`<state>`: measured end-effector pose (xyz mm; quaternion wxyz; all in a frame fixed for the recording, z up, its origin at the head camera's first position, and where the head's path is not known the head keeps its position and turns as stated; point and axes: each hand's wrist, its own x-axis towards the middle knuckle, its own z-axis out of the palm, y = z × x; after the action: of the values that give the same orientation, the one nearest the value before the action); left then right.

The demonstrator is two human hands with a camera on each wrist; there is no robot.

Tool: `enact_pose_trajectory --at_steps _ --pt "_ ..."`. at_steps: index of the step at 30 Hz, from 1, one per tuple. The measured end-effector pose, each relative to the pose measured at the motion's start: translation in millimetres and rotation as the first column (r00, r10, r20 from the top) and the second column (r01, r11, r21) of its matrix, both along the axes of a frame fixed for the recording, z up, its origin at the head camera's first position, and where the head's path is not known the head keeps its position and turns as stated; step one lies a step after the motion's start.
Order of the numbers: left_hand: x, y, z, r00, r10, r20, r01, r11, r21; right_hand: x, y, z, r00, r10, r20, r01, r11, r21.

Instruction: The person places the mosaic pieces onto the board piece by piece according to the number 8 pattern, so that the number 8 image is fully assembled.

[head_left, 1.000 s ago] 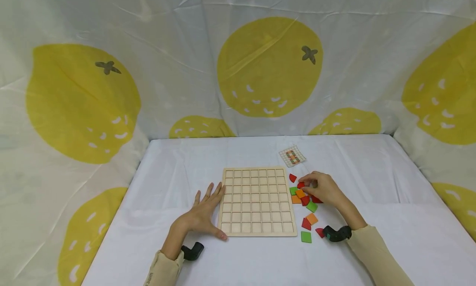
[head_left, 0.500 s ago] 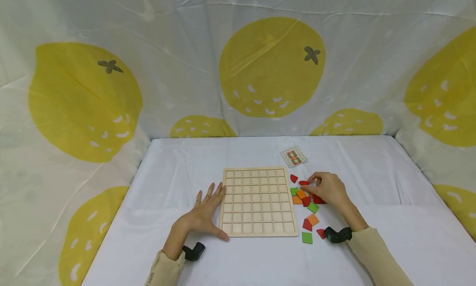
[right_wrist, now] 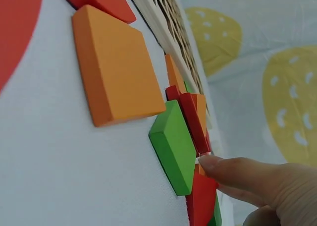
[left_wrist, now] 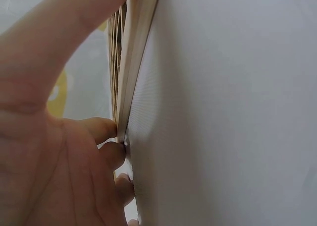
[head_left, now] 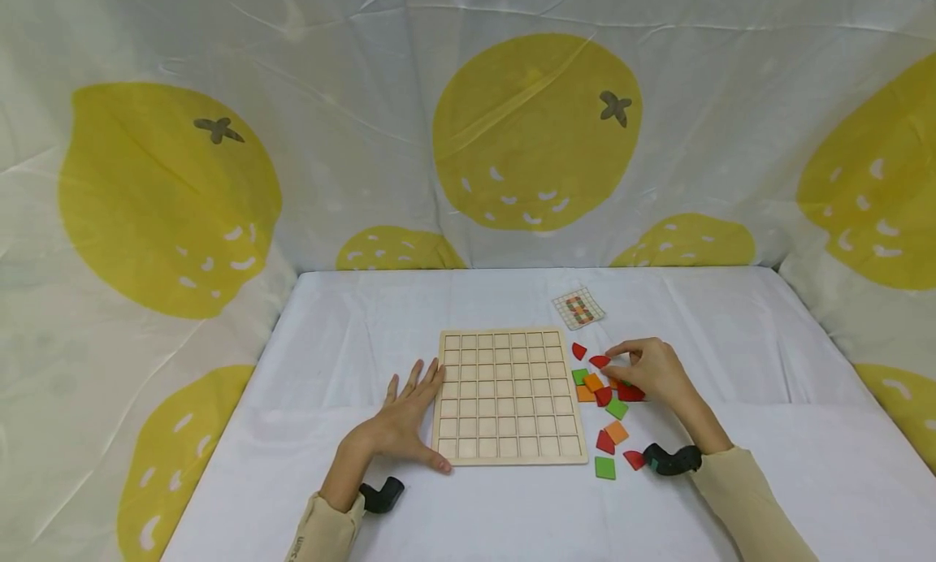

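While left hand (head_left: 400,422), fingers spread, touches board (head_left: 509,395), right hand (head_left: 651,371) likely sorts pieces (head_left: 617,432); cannot tell if fingers pinch red piece (head_left: 600,361); next calls for light fingertip grip.

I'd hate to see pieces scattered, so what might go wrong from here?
The right hand, low among crowded tiles, may nudge neighbours. Its black wrist camera looks close to a red piece and might sweep it aside. If the left hand pushes, the board could slide into the tiles.

Head view high, forward-down, wrist views close-up, grid board (head_left: 509,396) in all
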<state>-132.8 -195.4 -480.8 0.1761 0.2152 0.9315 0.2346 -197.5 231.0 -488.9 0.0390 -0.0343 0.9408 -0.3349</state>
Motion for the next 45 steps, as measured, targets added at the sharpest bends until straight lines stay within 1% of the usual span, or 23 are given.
enact_pose_trajectory --at_steps 17,21,26,30,35,38,45 --pt "0.6 -0.7 0.6 1.000 -0.001 -0.006 0.001 1.000 0.010 -0.2 -8 -5.5 0.999 -0.015 -0.043 0.013 0.999 -0.039" --pt "1.5 -0.9 0.3 1.000 -0.002 -0.005 0.002 1.000 0.009 1.9 -12 -1.9 0.999 -0.018 -0.029 0.015 0.996 -0.083" --pt "2.1 -1.5 0.8 1.000 0.000 -0.007 0.000 1.000 0.008 4.7 -31 8.4 1.000 0.001 -0.008 -0.002 0.990 -0.139" --pt "2.3 -2.1 0.8 1.000 0.002 -0.005 -0.002 1.000 0.013 2.9 -50 12.4 1.000 0.018 -0.014 -0.020 0.987 -0.160" --pt "1.8 -1.2 -0.1 1.000 0.002 -0.002 -0.002 1.000 0.013 -1.4 -74 9.8 0.999 0.040 -0.023 -0.043 0.982 -0.182" --pt "1.1 -0.4 -0.1 1.000 -0.002 -0.003 0.002 1.000 0.009 -3.4 -86 7.6 0.998 0.045 -0.034 -0.050 0.983 -0.175" --pt "1.1 0.1 0.5 1.000 0.000 0.000 0.000 1.000 0.014 -5.3 -109 4.3 0.999 0.004 -0.036 -0.011 0.981 -0.193"
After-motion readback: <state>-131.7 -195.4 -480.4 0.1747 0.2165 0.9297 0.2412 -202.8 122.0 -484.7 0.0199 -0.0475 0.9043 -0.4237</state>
